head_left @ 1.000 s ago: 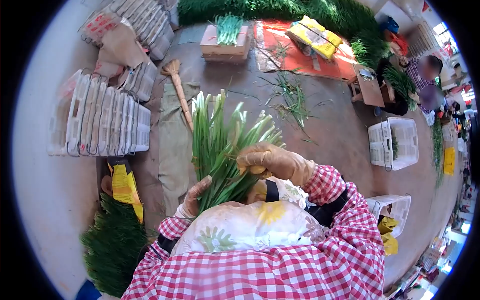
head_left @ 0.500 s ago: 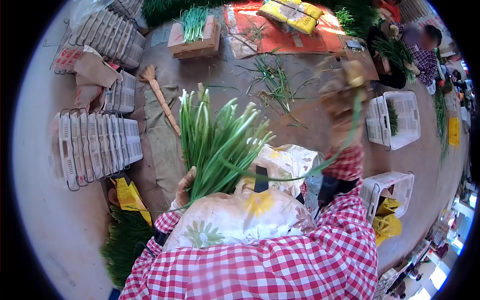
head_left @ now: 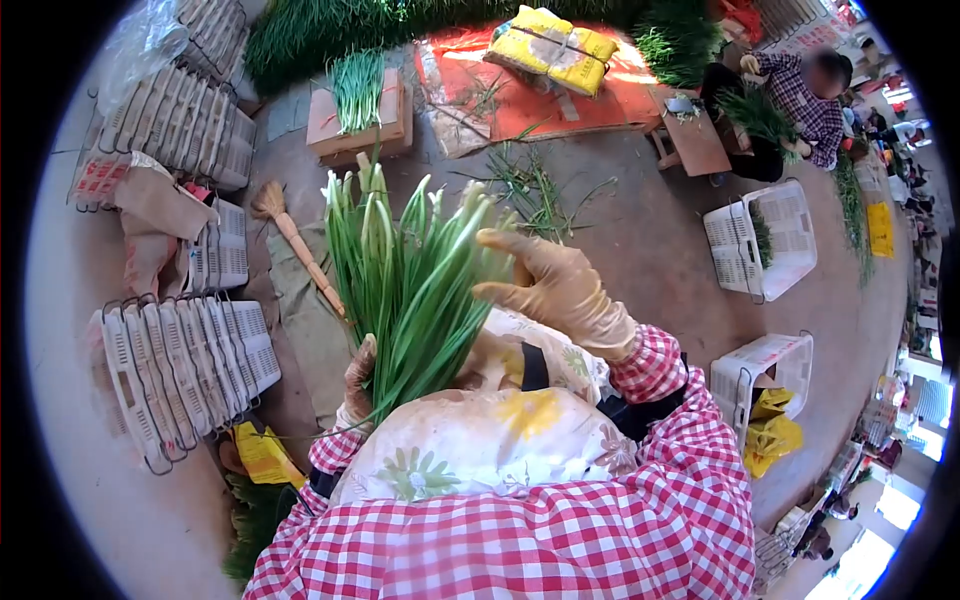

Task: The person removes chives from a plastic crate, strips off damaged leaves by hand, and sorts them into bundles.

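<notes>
A thick bunch of green stalks (head_left: 410, 290), pale ends up, rests against the flowered apron (head_left: 450, 445). Around its lower left side is my left hand (head_left: 361, 380), gloved and holding the bunch; the stalks hide part of its fingers. My right hand (head_left: 560, 290), in a tan glove, is at the bunch's right edge near the pale ends, with thumb and fingers apart and nothing seen between them.
White crates (head_left: 185, 370) stand stacked at left, beside a straw broom (head_left: 300, 245). A box (head_left: 360, 125) bears more stalks. Yellow sacks (head_left: 552, 50) lie on a red sheet (head_left: 450, 70). At right are two white crates (head_left: 790, 235) and a seated person (head_left: 815, 105) holding greens.
My right hand swung out to the right with a long green leaf, then came back to the bunch without it. My left hand still holds the bunch. The whole view has shifted.
</notes>
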The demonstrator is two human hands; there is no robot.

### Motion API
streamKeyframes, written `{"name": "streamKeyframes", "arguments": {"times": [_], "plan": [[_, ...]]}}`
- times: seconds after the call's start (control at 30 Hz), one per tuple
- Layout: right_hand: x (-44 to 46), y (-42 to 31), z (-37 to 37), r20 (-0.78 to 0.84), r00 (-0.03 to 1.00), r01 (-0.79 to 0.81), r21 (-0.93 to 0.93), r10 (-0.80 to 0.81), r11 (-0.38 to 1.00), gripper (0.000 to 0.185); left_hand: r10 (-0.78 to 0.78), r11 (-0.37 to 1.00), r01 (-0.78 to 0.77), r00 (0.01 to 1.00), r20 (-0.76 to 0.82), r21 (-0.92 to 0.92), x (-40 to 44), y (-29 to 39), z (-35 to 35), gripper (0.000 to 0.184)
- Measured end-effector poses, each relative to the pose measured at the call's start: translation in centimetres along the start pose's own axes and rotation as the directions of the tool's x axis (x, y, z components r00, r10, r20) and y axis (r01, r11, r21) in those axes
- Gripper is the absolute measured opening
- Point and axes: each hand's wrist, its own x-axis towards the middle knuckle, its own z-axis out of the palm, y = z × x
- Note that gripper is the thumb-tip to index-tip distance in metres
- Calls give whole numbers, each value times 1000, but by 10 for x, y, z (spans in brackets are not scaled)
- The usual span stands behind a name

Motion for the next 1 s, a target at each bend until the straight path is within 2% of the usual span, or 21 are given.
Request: {"name": "streamKeyframes", "arguments": {"times": [0.03, 0.07, 0.17, 0.27, 0.3, 0.37, 0.47, 0.5, 0.53, 0.57, 0.6, 0.67, 0.73, 0.77, 0.8, 0.83, 0.87, 0.9, 0.93, 0.97, 1.0], "plan": [[10, -5, 4, 8, 999, 52, -15, -52, 999, 47, -37, 997, 36, 999, 14, 73, 3, 12, 6, 45], [19, -10, 4, 23, 995, 101, -26, -101, 995, 49, -59, 996, 58, 998, 19, 70, 7, 18, 11, 45], [49, -18, 10, -60, 878, 418, -392, -475, 820, 54, -166, 982, 158, 984, 66, 104, 20, 38, 17, 46], [59, -21, 12, 0, 935, 324, -396, -353, 859, 39, -166, 973, 150, 983, 79, 176, 34, 47, 23, 45], [63, -17, 12, -15, 943, 305, -359, -332, 882, 34, -171, 965, 154, 983, 65, 212, 42, 50, 10, 46], [67, -5, 10, -46, 957, 265, -277, -288, 924, 25, -167, 975, 156, 985, 54, 161, 57, 46, -13, 45], [82, 19, 5, -168, 938, 230, -358, -305, 905, 16, -155, 981, 150, 987, 39, 121, 72, 44, -12, 46], [93, 28, 1, -276, 892, 275, -298, -358, 914, 10, -150, 982, 145, 988, 37, 121, 76, 44, -6, 46], [100, 38, -4, -325, 925, 179, -82, -196, 980, 7, -147, 982, 141, 989, 36, 121, 80, 44, 0, 47], [110, 47, -14, -296, 954, 15, 208, 48, 978, 7, -139, 983, 134, 990, 30, 123, 83, 43, 6, 47], [121, 58, -26, -194, 942, -155, 475, 275, 866, 9, -129, 985, 126, 991, 23, 121, 86, 42, 10, 48], [144, 101, -54, -308, 885, -112, 588, 349, 801, 13, -109, 986, 107, 994, 3, 130, 91, 40, 19, 49], [159, 143, -91, -461, 804, -55, 571, 375, 819, 14, -87, 988, 88, 996, -17, 130, 95, 36, 27, 50], [165, 171, -116, -505, 794, -213, 291, 339, 933, 14, -74, 988, 77, 997, -27, 131, 98, 33, 33, 50], [165, 195, -131, -544, 789, -349, -19, 284, 937, 15, -66, 989, 70, 997, -36, 129, 101, 30, 35, 51], [165, 206, -137, -614, 777, -377, -279, 138, 883, 16, -52, 990, 57, 998, -45, 131, 103, 27, 38, 51], [164, 204, -143, -638, 770, -404, -515, -24, 756, 18, -45, 990, 52, 998, -54, 129, 105, 23, 39, 52], [165, 202, -148, -613, 767, -426, -707, -188, 565, 21, -35, 991, 43, 998, -60, 129, 108, 19, 43, 52], [163, 198, -154, -541, 841, -306, -457, 12, 835, 23, -30, 991, 38, 997, -69, 127, 108, 15, 44, 53], [161, 163, -158, -385, 907, -223, -102, 168, 969, 26, -27, 991, 37, 997, -78, 125, 109, 12, 46, 54], [167, 141, -155, -282, 959, 3, -51, -17, 999, 28, -26, 991, 36, 996, -84, 127, 112, 12, 50, 54]]}}
